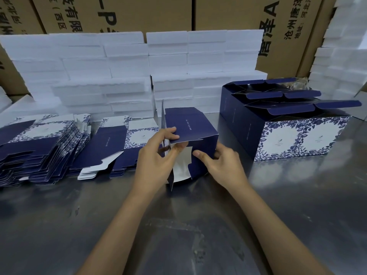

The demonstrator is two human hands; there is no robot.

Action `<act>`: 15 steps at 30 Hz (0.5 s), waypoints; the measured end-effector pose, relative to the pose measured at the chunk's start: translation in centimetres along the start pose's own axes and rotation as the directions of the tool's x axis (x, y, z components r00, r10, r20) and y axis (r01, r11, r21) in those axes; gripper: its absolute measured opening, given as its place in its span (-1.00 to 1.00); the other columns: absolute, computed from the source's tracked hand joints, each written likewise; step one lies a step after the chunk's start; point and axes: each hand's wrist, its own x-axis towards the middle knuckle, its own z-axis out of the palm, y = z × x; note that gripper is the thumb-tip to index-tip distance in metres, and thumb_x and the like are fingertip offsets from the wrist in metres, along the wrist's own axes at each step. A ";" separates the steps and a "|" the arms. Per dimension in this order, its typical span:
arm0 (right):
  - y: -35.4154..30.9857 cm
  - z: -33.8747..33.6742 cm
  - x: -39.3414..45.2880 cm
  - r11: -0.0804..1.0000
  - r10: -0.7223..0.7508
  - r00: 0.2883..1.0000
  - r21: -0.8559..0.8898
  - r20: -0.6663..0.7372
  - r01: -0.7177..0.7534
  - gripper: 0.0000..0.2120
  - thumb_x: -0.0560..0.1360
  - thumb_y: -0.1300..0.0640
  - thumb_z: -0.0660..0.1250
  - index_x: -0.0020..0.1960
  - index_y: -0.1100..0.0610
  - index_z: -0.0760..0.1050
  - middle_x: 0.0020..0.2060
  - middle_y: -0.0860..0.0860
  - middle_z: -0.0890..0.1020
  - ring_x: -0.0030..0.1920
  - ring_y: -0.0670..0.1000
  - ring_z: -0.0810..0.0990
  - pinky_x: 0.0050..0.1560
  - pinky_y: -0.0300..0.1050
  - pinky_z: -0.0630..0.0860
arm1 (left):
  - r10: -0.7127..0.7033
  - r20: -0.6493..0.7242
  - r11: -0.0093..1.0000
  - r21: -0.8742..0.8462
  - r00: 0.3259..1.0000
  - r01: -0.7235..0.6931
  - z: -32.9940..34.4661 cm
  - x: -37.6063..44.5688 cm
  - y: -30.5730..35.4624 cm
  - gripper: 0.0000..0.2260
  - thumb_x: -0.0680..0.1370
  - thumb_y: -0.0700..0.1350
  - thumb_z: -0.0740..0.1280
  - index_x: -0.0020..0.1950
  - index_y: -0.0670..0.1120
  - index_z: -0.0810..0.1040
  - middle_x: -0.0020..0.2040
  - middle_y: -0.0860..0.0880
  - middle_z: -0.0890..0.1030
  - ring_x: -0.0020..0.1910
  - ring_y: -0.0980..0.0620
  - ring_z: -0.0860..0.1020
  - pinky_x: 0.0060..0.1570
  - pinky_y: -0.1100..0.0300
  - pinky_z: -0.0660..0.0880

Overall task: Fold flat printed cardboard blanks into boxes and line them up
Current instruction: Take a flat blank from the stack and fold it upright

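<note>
Both hands work on one half-formed box (195, 135) that stands on the steel table (178, 225) in the middle of the view, its open end turned toward the person so the pale inside shows. The left hand (156, 155) grips the box's left edge: thumb on top of a navy flap, the other fingers curled under and into the opening, pinching the card between them. The right hand (220, 161) holds the lower right corner, thumb laid flat along a navy bottom flap, its remaining fingers bent round the right side (their tips are hidden behind the card). To the left lie two stacks of flat blanks (45, 147), navy with a blue-and-white leaf print, the nearer stack just beside the left hand. To the right, apart from the hands, finished boxes (288, 126) stand touching one another in rows with their top flaps open. Behind everything white foam blocks (127, 72) are piled against brown cartons (228, 12).
</note>
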 end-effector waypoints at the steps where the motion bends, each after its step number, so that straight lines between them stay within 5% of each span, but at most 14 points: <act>1: -0.1 0.1 -0.1 0.999 -0.011 0.999 -0.039 -0.031 0.010 -0.73 0.51 -0.14 0.47 0.13 -0.03 0.62 -0.17 -0.21 0.71 -0.08 -0.13 0.69 -0.09 -0.14 0.62 | 0.000 -0.004 1.000 -0.006 1.000 0.000 0.0 0.0 0.0 -0.89 0.52 0.02 0.46 -0.05 0.05 0.56 0.18 0.29 0.61 0.17 0.16 0.61 -0.01 0.38 0.47; 5: 0.1 0.1 -0.1 0.993 -0.022 0.996 -0.115 -0.082 0.012 -0.70 0.53 -0.14 0.45 0.11 0.05 0.64 -0.12 -0.03 0.74 -0.07 0.03 0.70 -0.06 0.03 0.64 | 0.007 -0.008 1.000 0.012 1.000 -0.007 0.0 0.0 0.1 -0.89 0.52 -0.03 0.47 -0.02 0.05 0.57 0.21 0.22 0.61 0.23 0.19 0.56 0.10 0.20 0.52; 9: 0.3 -0.9 0.4 0.999 0.027 0.997 -0.037 0.073 -0.024 -0.65 0.45 -0.20 0.51 0.17 -0.10 0.63 0.00 -0.17 0.72 -0.01 -0.17 0.68 0.05 -0.07 0.63 | 0.068 0.018 0.986 0.151 0.998 -0.070 -0.5 0.5 0.5 -0.72 0.48 -0.23 0.50 0.10 0.07 0.61 0.16 0.17 0.56 0.26 0.04 0.50 0.18 0.01 0.52; 12: 0.5 -1.7 0.8 0.996 0.049 0.984 -0.085 0.170 -0.035 -0.53 0.39 -0.22 0.55 0.24 -0.16 0.56 -0.06 -0.29 0.63 -0.11 -0.27 0.64 -0.12 -0.27 0.54 | 0.050 0.072 0.967 0.246 0.996 -0.066 -0.4 1.8 1.0 -0.66 0.46 -0.27 0.51 0.15 0.08 0.66 0.18 0.02 0.46 0.28 -0.08 0.44 0.20 0.03 0.50; 15: 0.8 -2.1 0.9 0.971 0.055 0.975 -0.241 0.214 -0.002 -0.61 0.40 -0.25 0.53 0.05 -0.07 0.51 -0.18 -0.21 0.61 -0.18 -0.18 0.60 -0.27 -0.24 0.42 | 0.081 0.053 0.956 0.279 0.995 -0.093 0.3 2.5 1.1 -0.71 0.48 -0.32 0.48 0.09 0.01 0.70 0.17 -0.07 0.47 0.27 -0.07 0.44 0.24 0.29 0.39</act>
